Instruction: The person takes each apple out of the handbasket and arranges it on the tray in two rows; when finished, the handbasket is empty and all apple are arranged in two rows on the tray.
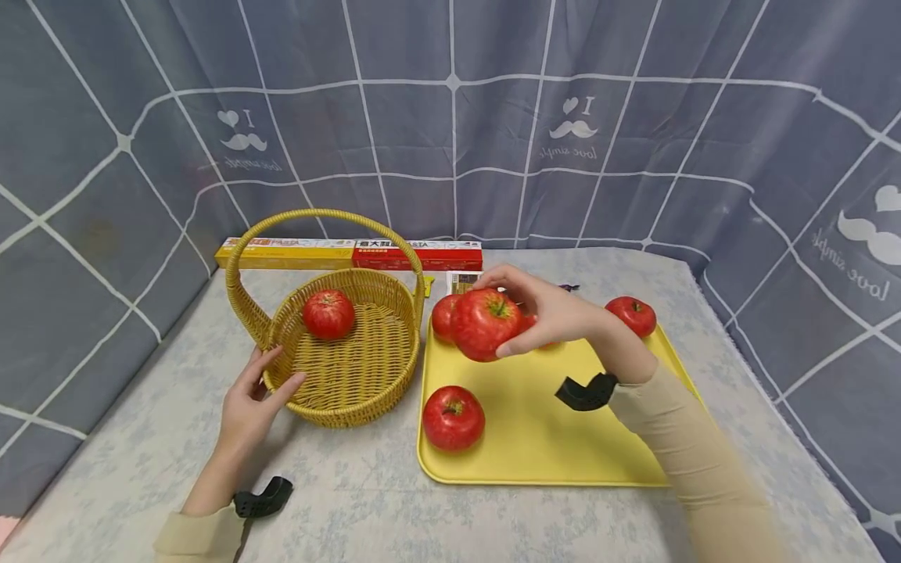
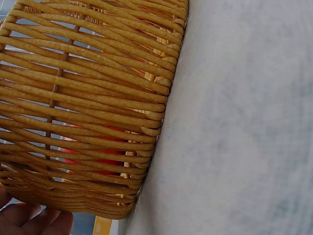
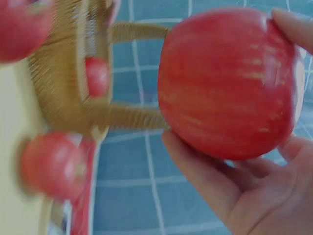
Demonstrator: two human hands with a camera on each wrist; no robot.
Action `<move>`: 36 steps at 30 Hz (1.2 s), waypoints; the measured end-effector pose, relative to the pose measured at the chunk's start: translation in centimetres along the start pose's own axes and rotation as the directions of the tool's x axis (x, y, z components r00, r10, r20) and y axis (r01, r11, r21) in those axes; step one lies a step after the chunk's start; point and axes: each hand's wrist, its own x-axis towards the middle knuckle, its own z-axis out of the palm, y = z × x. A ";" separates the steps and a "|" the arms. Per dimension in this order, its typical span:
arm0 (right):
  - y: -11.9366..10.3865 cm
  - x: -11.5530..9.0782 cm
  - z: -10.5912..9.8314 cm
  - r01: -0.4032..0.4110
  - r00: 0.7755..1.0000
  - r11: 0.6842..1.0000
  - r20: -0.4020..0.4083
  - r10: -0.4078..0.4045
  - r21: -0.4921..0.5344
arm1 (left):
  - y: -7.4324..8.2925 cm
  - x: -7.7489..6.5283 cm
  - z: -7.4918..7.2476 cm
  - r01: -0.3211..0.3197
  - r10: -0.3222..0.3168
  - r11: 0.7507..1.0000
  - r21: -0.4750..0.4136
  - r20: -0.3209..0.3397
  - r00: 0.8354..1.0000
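My right hand (image 1: 556, 313) holds a red apple (image 1: 486, 324) raised over the yellow tray (image 1: 549, 446); in the right wrist view, thumb and fingers wrap its sides. On the left stands a round wicker basket (image 1: 352, 375) with a tall arched handle, and one apple (image 1: 328, 314) sits inside it. My left hand (image 1: 246, 403) grips the basket's near-left rim, thumb on one side and fingers along the outer wall. The left wrist view shows those fingers (image 2: 39, 220) at the woven side. Another apple (image 1: 454, 418) rests in the tray's near-left corner.
Further apples lie toward the tray's back, one (image 1: 443, 317) partly hidden behind the held apple and another (image 1: 631, 316) at the right. Behind the basket lie a yellow pasta box (image 1: 288, 254) and a red pasta box (image 1: 418, 256). A grey checked curtain (image 1: 422, 133) surrounds the table.
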 end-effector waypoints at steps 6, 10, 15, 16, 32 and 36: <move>2.7 -5.6 -0.3 -0.069 0.997 0.997 -0.025 0.068 -0.029 | 0.1 -0.1 0.0 0.001 -0.001 1.000 0.000 0.004 1.000; 4.8 -8.3 0.5 -0.108 0.993 0.993 -0.043 0.106 -0.049 | 0.0 -0.1 0.0 0.000 0.000 1.000 0.003 -0.001 1.000; 6.8 -10.5 1.4 -0.166 0.986 0.985 -0.019 0.165 -0.050 | -0.1 -0.1 0.1 0.000 0.000 1.000 -0.011 -0.002 1.000; 7.2 -10.9 1.6 -0.178 0.984 0.983 -0.012 0.178 -0.049 | -0.1 -0.1 0.1 0.000 0.000 1.000 -0.014 -0.002 1.000; 8.0 -12.0 1.6 -0.357 0.925 0.920 0.079 0.373 -0.161 | -0.1 0.0 0.0 0.003 -0.003 1.000 -0.018 -0.003 1.000; 6.2 -10.5 0.4 -0.398 0.883 0.877 0.148 0.446 -0.271 | 0.0 0.1 0.1 0.013 -0.013 1.000 -0.008 -0.002 1.000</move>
